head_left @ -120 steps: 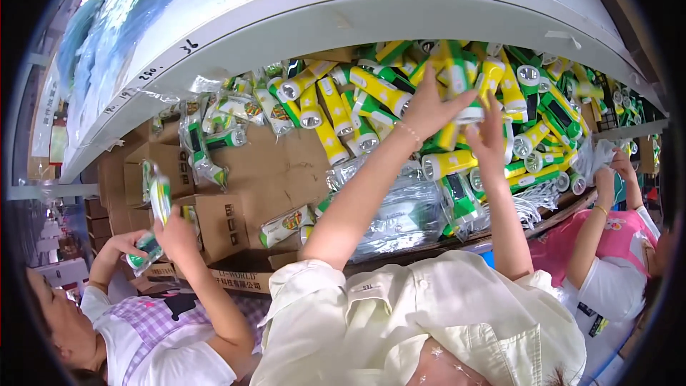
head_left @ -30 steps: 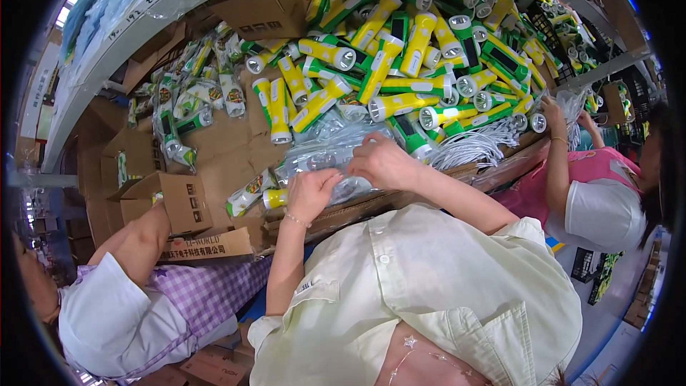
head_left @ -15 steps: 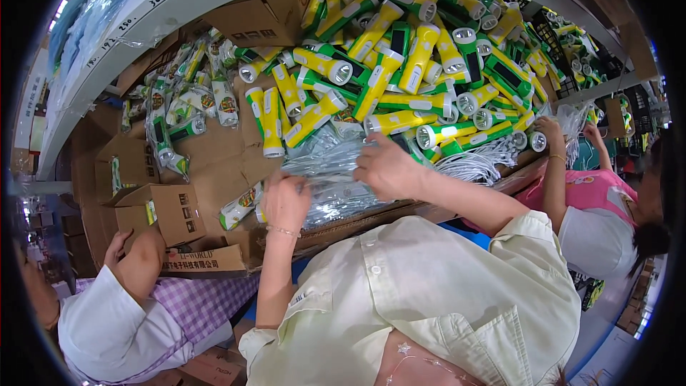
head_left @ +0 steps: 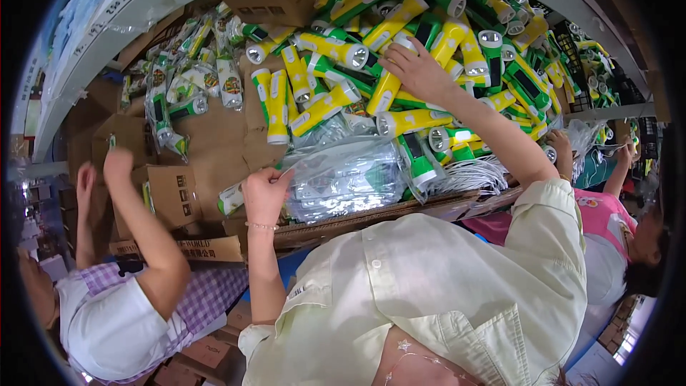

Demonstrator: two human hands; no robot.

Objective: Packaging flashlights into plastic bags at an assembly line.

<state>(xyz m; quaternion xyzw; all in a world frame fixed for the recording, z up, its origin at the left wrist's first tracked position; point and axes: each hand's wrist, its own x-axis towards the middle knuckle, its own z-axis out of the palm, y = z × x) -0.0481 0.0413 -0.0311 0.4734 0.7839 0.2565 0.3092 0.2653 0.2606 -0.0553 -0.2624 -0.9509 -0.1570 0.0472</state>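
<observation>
My left hand (head_left: 266, 193) pinches the edge of a clear plastic bag (head_left: 350, 186) at the near edge of the cardboard-lined bench. The bag lies flat on a stack of similar clear bags. My right hand (head_left: 421, 75) reaches into a heap of yellow, green and white flashlights. Its fingers curl over the upper part of a yellow flashlight (head_left: 386, 93), which still lies in the heap. The thumb's hold is hidden. Just right of the bags, a bagged green and white flashlight (head_left: 416, 161) leans beside a bundle of white cables (head_left: 471, 177).
Bagged flashlights (head_left: 193, 75) lie at the far left. Open cardboard boxes (head_left: 175, 193) stand at the left, near a co-worker in a purple checked apron (head_left: 207, 300). Another co-worker in pink (head_left: 597, 211) works at the right. A white metal beam (head_left: 93, 50) arches over the bench.
My right hand has left the bags and moved up and right onto a flashlight in the heap. My left hand keeps the bag's edge. The left co-worker's arms have risen over the boxes.
</observation>
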